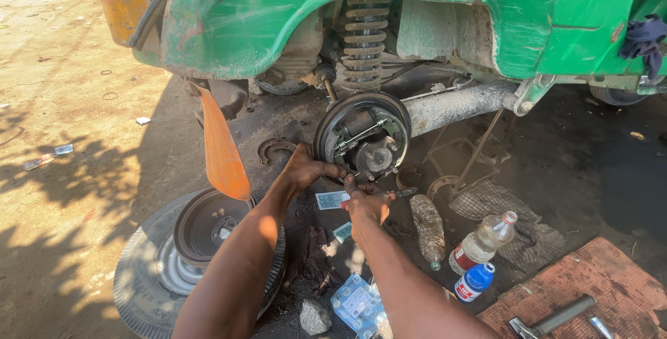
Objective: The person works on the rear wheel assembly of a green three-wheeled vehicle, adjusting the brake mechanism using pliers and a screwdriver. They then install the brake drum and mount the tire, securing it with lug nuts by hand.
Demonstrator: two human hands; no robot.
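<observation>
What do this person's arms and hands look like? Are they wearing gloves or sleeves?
No gloves and no sleeves show: both forearms are bare to the picture's bottom edge. The left hand and right hand wear no ring, watch or bracelet that I can see. Patchy sunlight and shadow fall across both arms.

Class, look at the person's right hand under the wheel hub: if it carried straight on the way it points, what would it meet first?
The right hand points up toward the brake assembly. It would probably meet the lower brake shoe edge just below the hub first, though depth is hard to judge.
</observation>
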